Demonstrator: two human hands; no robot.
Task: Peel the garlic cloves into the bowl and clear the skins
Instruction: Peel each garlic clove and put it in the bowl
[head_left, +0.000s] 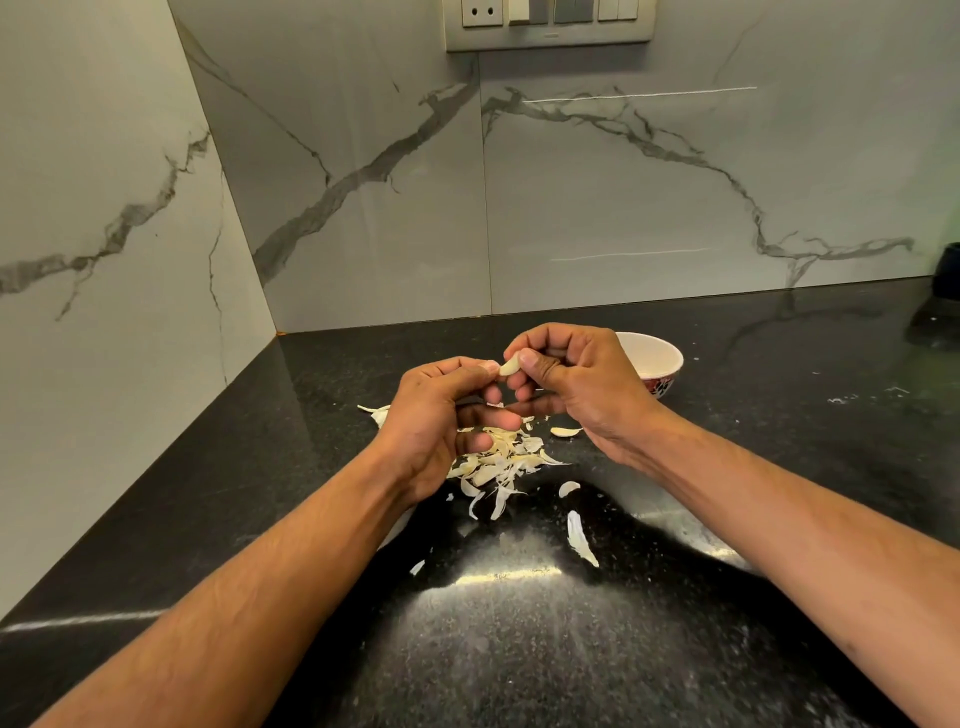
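Two bare arms reach in over the black counter (519, 649). Up between the hands is one clove (509, 367). The right hand (576, 379) pinches it with thumb and finger. The left hand (441, 415) has curled fingers, and its thumb tip touches the clove's left end. The clove's long side runs from lower left to upper right, from one hand to the other. The bowl (655, 358) sits just behind the right hand, so that hand is nearer to it. I think the drop goes back and right. Under the grip lies a pile of skins (498, 462). Another clove (565, 432) rests just right of the pile.
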